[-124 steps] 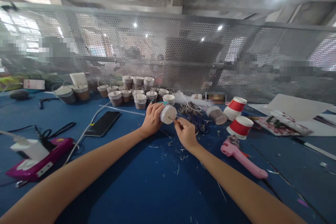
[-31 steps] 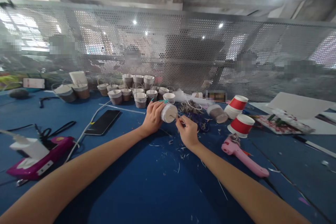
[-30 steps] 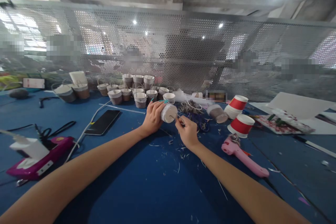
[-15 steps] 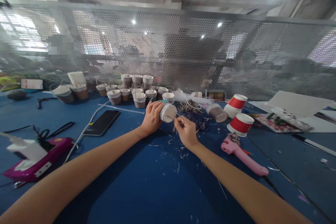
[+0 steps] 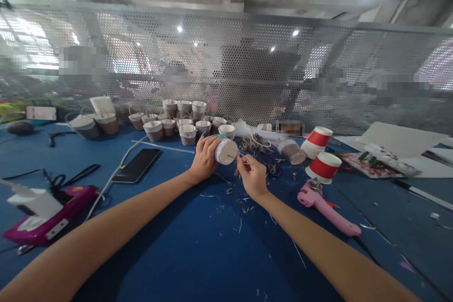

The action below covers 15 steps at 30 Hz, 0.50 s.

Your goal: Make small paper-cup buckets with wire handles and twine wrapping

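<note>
Near the middle of the blue tabletop (image 5: 198, 255), the left hand (image 5: 204, 158) grips a small white cup (image 5: 226, 152). The cup is tipped on its side, lifted just above the surface, with its flat end turned toward the right hand (image 5: 252, 177). The left fingers curl over the top of the cup and the thumb sits beneath it. The right fingers are pinched shut on a thin stick (image 5: 234, 156), and the stick's tip touches the cup's flat end. Pale scraps (image 5: 244, 207) lie scattered just below both hands. Behind the cup stands a cluster of small brown cups (image 5: 184, 125), and just to its right is a tangle of dark strands (image 5: 264, 151). Two red paper cups (image 5: 323, 167) and a pink glue gun (image 5: 327, 212) lie further right. A black phone (image 5: 136, 165), scissors (image 5: 71, 177) and a magenta glue gun (image 5: 46, 217) lie to the left, well apart from the hands.
</note>
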### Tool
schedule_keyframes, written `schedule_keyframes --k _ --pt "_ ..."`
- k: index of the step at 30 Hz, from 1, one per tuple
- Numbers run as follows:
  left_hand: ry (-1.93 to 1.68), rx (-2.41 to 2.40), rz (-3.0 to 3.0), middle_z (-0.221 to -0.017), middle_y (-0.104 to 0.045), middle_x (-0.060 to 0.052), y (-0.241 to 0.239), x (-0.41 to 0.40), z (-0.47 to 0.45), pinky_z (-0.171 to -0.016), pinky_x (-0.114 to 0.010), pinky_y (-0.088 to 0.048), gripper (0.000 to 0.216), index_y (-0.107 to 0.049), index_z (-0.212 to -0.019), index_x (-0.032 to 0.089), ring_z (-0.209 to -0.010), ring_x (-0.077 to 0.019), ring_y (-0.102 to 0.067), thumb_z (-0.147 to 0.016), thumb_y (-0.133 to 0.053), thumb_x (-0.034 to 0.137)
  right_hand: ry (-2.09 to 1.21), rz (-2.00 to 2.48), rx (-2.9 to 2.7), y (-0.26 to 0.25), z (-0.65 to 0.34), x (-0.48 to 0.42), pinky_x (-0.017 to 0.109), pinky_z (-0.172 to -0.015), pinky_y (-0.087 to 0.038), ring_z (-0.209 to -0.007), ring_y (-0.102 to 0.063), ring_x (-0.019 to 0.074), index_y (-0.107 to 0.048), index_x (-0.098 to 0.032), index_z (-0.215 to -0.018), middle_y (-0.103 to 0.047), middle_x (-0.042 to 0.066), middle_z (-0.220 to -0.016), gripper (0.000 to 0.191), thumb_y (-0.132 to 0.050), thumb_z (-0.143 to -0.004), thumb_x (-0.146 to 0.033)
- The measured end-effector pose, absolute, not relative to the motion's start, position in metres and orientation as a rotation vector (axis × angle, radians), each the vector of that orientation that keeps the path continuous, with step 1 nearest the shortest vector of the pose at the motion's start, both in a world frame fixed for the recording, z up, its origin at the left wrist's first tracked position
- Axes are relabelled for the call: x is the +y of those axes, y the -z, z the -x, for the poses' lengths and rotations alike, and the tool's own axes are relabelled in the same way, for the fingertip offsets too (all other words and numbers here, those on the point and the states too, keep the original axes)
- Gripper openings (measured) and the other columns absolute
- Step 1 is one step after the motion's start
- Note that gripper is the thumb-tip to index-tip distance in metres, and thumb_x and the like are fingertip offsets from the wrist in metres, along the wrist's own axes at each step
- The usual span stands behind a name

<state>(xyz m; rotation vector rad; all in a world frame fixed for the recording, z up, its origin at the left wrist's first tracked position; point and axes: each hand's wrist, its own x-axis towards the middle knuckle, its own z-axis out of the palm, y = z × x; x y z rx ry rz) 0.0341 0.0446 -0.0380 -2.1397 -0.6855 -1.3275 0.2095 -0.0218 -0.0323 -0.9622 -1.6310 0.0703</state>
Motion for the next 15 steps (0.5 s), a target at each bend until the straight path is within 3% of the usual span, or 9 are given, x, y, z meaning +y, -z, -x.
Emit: schedule_keyframes --k 8,15 --pt "1.319 -0.692 2.17 -0.126 -0.051 -0.019 0.0381 0.0441 -0.0337 -0.104 -0.058 -0.032 0.056 -0.028 -0.137 0.012 -0.117 -0.0304 -0.046 -0.085 -0.047 0.02 -0.067 0.997 -1.64 0.0314 -0.2096 -0.0208 0.022 -0.05 -0.034 -0.043 -0.04 0.0094 -0.038 -0.022 -0.054 -0.042 -0.006 -0.044 0.033 -0.05 -0.085 -0.025" --pt "1.318 -0.691 2.164 -0.126 -0.051 -0.019 0.0384 0.0445 -0.0335 -0.103 -0.057 -0.032 0.058 -0.025 -0.138 0.014 -0.117 -0.0309 -0.046 -0.085 -0.048 0.02 -0.122 0.972 -1.672 0.0299 -0.2081 -0.0229 0.021 -0.049 -0.037 -0.044 -0.045 0.01 -0.04 -0.022 -0.057 -0.044 -0.005 -0.045 0.033 -0.047 -0.088 -0.029"
